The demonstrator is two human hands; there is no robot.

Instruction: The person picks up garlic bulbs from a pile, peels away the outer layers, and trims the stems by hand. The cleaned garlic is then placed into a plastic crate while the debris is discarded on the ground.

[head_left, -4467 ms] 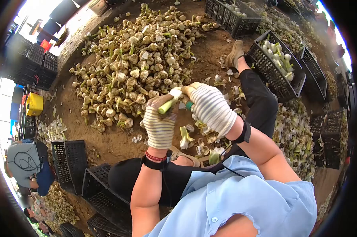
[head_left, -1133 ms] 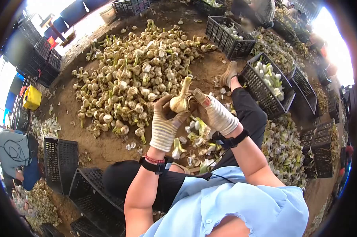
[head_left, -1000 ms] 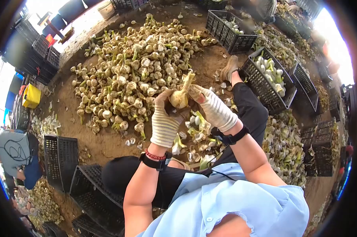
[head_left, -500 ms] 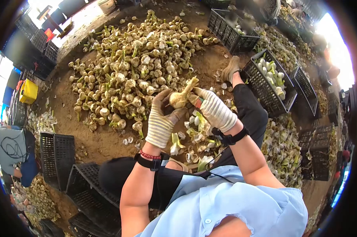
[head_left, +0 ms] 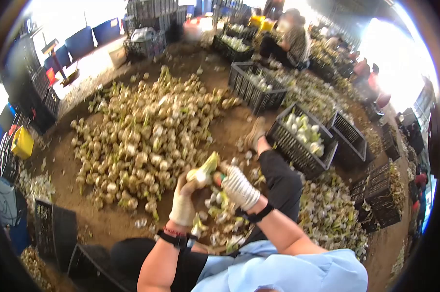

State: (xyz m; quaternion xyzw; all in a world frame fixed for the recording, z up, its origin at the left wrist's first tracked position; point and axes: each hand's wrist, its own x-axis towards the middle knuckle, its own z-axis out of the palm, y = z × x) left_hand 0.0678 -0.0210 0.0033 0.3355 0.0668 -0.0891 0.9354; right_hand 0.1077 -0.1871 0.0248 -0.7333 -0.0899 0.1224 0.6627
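A garlic bulb [head_left: 199,176] with a thick pale-green stem tilts up to the right above the ground. My left hand [head_left: 184,200], in a whitish knit glove, is closed around its bulb end. My right hand [head_left: 238,189], gloved too, is closed right beside the stem. A bit of red and green shows at its fingertips, but blur hides what it is. Beyond both hands lies a big pile of unpeeled garlic bulbs [head_left: 132,141]. Below them, loose skins and stem pieces [head_left: 224,214] litter the soil between my legs.
To the right, a black crate [head_left: 297,163] holds white trimmed garlic, with another crate [head_left: 259,100] behind it. Skins heap up [head_left: 327,209] beside my leg. Black crates [head_left: 57,233] stand at lower left. A seated person [head_left: 290,44] is at the back.
My view has tilted up, bringing the seated person and back crates into sight. Both hands stay at the same garlic bulb, which now looks paler, with its stem greener.
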